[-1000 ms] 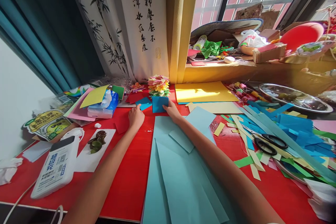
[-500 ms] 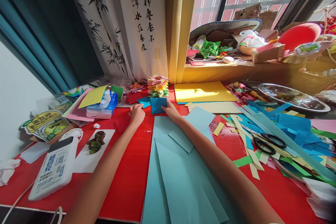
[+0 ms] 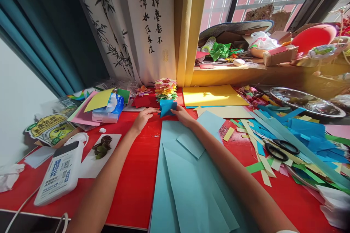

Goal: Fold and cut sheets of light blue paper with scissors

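Observation:
A small square of blue paper (image 3: 167,108) is held up between my hands, its surface bent. My right hand (image 3: 183,115) pinches its right edge. My left hand (image 3: 144,118) has its fingertips closed at the paper's left edge. Right behind the square stands a stack of folded paper pieces (image 3: 165,88) in pink, yellow and green. Large light-blue sheets (image 3: 188,178) lie below my right forearm, with a smaller light-blue piece (image 3: 190,145) on top.
Black-handled scissors (image 3: 281,150) lie among paper strips and blue scraps (image 3: 306,131) on the right. A metal bowl (image 3: 325,111) stands behind them. On the left are a white power bank (image 3: 58,174), a tissue pack (image 3: 109,111) and a napkin (image 3: 90,164) with dark peels.
My left hand has moved right and up to the paper's left edge. The blue square, flat before, is now bent. The loose blue piece on its left no longer shows there.

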A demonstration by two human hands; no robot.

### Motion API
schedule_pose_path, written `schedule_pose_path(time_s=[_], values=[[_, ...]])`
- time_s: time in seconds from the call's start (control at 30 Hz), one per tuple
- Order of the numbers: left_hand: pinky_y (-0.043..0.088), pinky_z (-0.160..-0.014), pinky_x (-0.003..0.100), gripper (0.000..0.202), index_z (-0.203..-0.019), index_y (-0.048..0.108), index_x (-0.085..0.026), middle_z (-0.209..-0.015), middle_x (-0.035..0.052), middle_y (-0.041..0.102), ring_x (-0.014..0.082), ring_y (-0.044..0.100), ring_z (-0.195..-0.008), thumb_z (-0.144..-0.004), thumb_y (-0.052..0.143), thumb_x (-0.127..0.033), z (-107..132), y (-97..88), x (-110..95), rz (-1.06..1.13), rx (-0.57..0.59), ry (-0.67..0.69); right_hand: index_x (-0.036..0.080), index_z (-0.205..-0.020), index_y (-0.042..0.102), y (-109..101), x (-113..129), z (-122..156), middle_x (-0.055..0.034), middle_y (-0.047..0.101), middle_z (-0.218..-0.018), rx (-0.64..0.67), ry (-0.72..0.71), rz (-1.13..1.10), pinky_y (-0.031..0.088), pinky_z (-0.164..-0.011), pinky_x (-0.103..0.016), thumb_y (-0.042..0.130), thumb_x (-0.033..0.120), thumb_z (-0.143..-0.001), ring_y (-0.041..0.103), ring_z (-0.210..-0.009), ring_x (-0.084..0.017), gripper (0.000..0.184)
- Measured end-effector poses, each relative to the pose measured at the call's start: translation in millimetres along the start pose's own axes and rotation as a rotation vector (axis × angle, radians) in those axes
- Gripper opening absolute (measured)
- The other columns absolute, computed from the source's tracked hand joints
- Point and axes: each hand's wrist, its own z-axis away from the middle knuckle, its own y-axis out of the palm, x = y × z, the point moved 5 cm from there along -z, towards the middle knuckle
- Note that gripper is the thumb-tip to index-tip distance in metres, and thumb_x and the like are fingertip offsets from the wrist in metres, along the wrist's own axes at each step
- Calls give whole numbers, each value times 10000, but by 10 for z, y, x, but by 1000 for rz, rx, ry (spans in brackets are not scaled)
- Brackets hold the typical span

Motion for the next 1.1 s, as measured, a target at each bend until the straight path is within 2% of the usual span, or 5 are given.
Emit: schedule_pose_path(time_s=[0.17,0.3,0.5,0.67,1.1], values=[[399,-879,343,329,-1055,578,-180,-1093,60,596,194,534,-979,-770,446,-278,-4,-10,83,10,-77,-35,179,-980,598,28,29,-5,-33,636,-930,-11,-13,20,401,-891,-387,575,298,-711,554,-893,-183,295],[420,-816,327,602,-1291,287,-213,-1212,96,514,160,542,-899,-750,531,-310,-26,86,151,-37,-185,-59,200,-1009,563,56,47,-4,-29,614,-941,-54,-17,61,394,-899,-389,563,260,-711,531,-920,-183,304],[440,-713,296,276,-1050,470,-191,-950,76,636,185,587,-845,-790,492,-284,-12,270,134,-127,-151,-70,282,-1267,294,71,57,28,-29,561,-957,-101,-19,102,465,-759,-365,518,265,-746,533,-839,-163,567],[439,-654,297,144,-920,499,-195,-837,69,645,210,602,-787,-793,491,-260,-8,262,118,-208,-180,-65,238,-1160,423,101,26,-17,-48,545,-1081,-87,-52,141,414,-873,-369,512,274,-740,492,-1002,-189,431],[433,-659,285,508,-1273,341,-225,-879,59,589,180,569,-764,-791,498,-191,35,248,31,-319,-267,-8,219,-1090,459,113,-89,-44,-41,549,-1063,-83,-53,216,401,-896,-372,493,297,-769,485,-1007,-189,332]])
